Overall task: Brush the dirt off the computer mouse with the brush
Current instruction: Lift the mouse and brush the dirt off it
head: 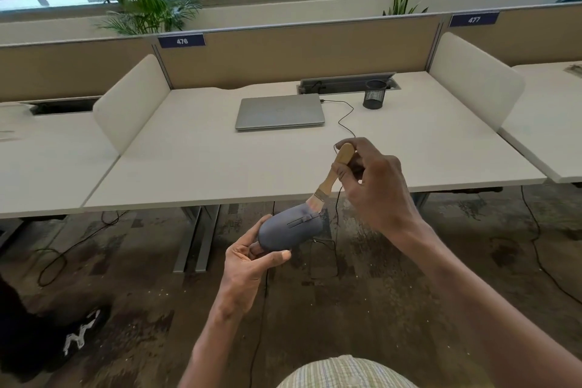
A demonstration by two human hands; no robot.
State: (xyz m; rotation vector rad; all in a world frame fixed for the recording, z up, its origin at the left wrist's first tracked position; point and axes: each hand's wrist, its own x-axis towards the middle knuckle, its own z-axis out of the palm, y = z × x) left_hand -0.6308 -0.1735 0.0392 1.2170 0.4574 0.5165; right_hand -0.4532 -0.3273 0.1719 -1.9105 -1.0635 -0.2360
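Note:
A grey computer mouse (288,228) is held in the air in front of the desk edge, over the floor. My left hand (252,260) grips its near end from below, thumb along the side. My right hand (374,181) grips the wooden handle of a small paint-type brush (330,181), up and to the right of the mouse. The brush slants down to the left and its pale bristles touch the far end of the mouse, near the scroll wheel. A thin black cable runs from the mouse up to the desk.
A white desk (220,164) with side dividers stands ahead. On it lie a shut grey laptop (279,112) and a black mesh pen cup (374,99). Cables trail on the dark carpet (346,309). A black bag (47,337) sits at lower left.

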